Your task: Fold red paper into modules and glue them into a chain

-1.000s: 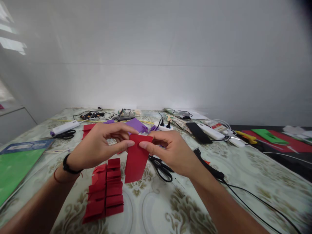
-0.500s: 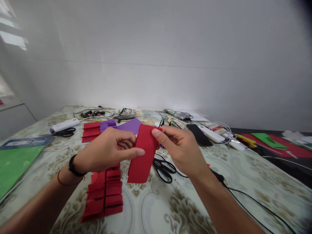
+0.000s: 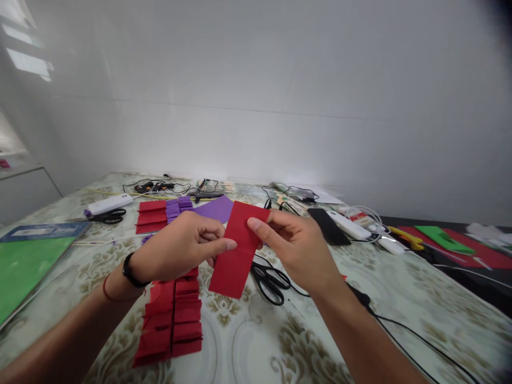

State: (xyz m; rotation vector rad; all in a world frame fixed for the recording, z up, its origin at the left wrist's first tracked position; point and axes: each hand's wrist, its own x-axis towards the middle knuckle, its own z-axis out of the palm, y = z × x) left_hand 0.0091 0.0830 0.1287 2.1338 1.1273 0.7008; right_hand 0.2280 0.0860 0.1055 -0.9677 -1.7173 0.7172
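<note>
A red paper strip (image 3: 236, 261) is held up at a slant over the table in front of me. My right hand (image 3: 298, 248) pinches its upper right edge, thumb on the near face and fingers behind. At its left edge, my left hand (image 3: 180, 245) grips it with the thumb on the front; the other fingers are curled and partly hidden. Black-handled scissors (image 3: 272, 282) lie just below the strip, their blades out of sight. Stacks of folded red paper pieces (image 3: 186, 325) lie on the cloth below my left hand.
More folded red paper (image 3: 151, 216) and small purple pieces (image 3: 178, 207) lie behind my left hand, beside a purple sheet (image 3: 216, 208). Left are a green sheet (image 3: 32, 272) and other scissors (image 3: 110, 216). Right are a black phone-like slab (image 3: 328, 226), a white power strip (image 3: 349, 225) and a black cable (image 3: 424, 333).
The strip looked doubled with a loose lower left edge earlier; now it appears as one flat piece. My hands have shifted only slightly, and the view has moved a little.
</note>
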